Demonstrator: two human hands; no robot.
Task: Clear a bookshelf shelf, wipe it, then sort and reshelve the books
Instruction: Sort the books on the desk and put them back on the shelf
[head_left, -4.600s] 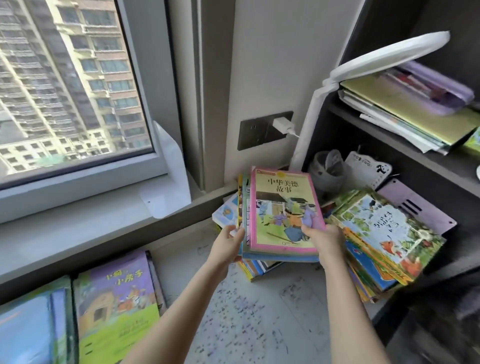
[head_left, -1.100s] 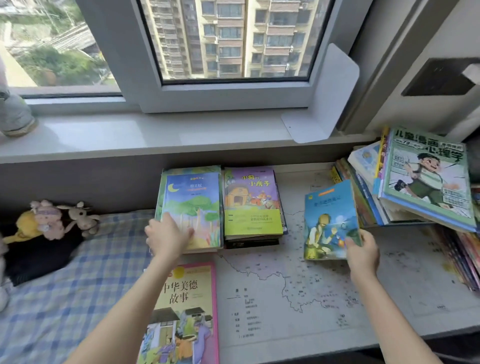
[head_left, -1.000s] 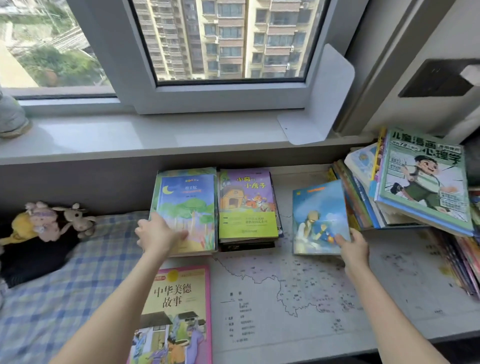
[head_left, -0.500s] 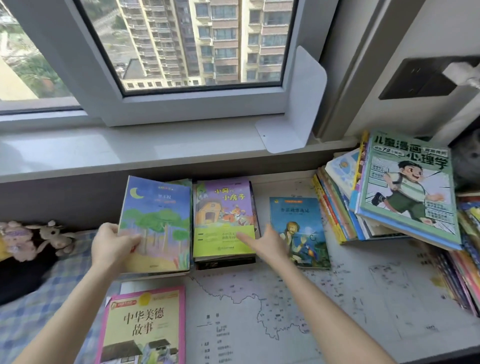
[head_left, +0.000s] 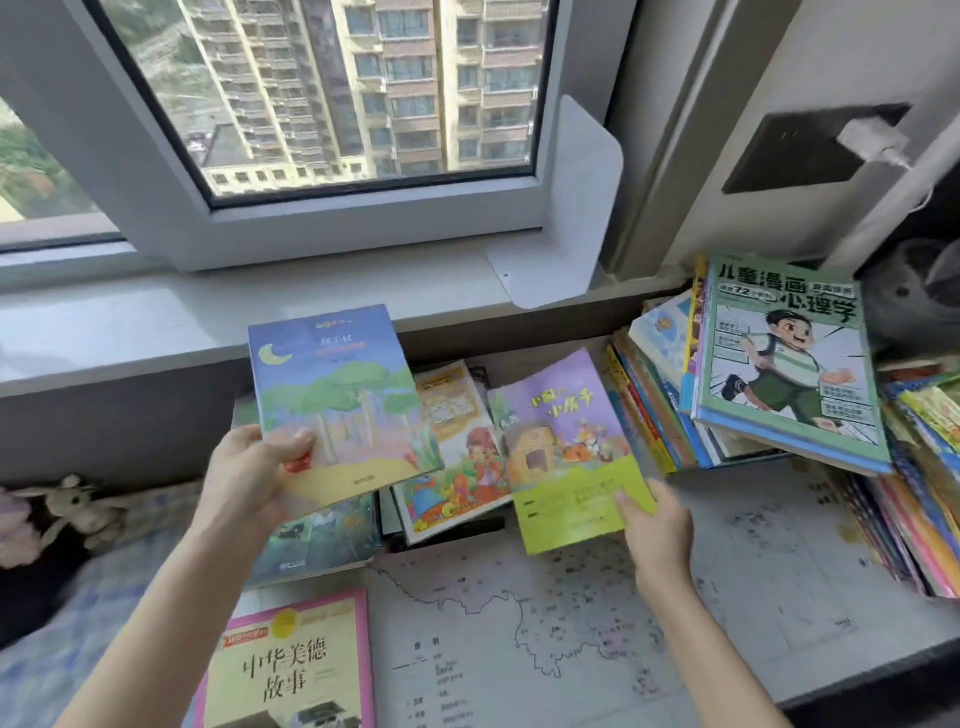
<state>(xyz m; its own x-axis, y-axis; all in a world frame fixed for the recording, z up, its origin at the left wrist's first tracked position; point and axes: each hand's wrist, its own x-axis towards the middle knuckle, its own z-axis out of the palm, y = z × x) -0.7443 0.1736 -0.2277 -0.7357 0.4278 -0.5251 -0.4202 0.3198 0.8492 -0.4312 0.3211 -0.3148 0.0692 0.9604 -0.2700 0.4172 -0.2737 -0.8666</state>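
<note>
One head-worn wide-angle view looks forward and down, close over the bench (head_left: 519, 639), facing the window (head_left: 358, 88).

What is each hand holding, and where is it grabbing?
The left hand grips the moon book by its bottom left corner, thumb on the cover. The right hand pinches the purple book by its bottom right corner.

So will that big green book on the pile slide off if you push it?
Probably: the green book lies tilted on a leaning pile, its lower edge jutting past the books beneath. It looks thick, so likely stiff and fairly heavy, not floppy.
</note>
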